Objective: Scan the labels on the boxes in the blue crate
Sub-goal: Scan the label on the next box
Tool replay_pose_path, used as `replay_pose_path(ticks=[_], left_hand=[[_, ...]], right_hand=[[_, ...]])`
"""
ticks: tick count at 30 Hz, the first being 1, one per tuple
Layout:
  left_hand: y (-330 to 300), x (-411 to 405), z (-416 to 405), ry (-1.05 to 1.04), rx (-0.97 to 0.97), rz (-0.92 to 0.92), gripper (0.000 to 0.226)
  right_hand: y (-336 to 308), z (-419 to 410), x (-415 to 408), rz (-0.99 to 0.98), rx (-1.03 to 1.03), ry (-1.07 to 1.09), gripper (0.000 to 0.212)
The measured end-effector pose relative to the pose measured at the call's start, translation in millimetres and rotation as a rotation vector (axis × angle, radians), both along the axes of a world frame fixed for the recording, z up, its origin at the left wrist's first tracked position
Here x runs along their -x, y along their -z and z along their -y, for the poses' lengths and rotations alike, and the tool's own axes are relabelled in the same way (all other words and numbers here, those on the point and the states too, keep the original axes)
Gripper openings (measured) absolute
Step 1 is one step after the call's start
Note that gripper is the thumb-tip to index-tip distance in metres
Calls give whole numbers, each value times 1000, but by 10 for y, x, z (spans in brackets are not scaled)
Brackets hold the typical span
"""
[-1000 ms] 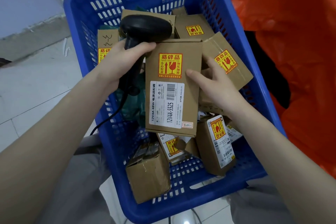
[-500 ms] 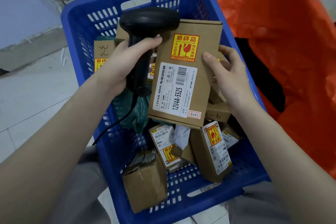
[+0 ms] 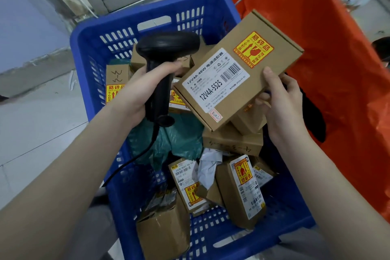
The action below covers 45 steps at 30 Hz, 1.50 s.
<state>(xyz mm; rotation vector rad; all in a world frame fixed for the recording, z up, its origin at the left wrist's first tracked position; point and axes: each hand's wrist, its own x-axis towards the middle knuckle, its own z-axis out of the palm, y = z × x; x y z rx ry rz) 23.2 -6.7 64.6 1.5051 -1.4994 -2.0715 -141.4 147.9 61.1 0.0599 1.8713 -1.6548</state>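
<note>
We are gripping the black handheld scanner [image 3: 164, 65] in our left hand [image 3: 137, 95], our right hand [image 3: 282, 99] clasping the flat brown cardboard box [image 3: 238, 69], tilted above the blue plastic crate [image 3: 101, 34]

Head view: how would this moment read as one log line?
left hand: holds scanner | right hand: holds box, label up | crate: more boxes

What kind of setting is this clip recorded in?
Likely a parcel sorting or warehouse area: a blue crate full of labelled cardboard boxes, a corded barcode scanner in the left hand, and a large orange bag beside it.
</note>
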Motion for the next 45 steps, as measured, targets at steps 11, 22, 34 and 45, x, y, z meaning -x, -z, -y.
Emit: replay_pose_path(ticks=[11,22,34,45], left_hand=[[-9,82,-105,-6,-40,-7,36],[-30,88,-79,-105,37,10,20],[-3,73,-18,-121,75,-29,37],[-22,92,-70,-86,109,-1,47]], right_hand=[[21,21,-55,70,117,-7,45],[-35,-18,-87,117,221,-110,40],[-33,-38,40,78,112,-171,54],[57,-22,-49,38,46,-223,37]])
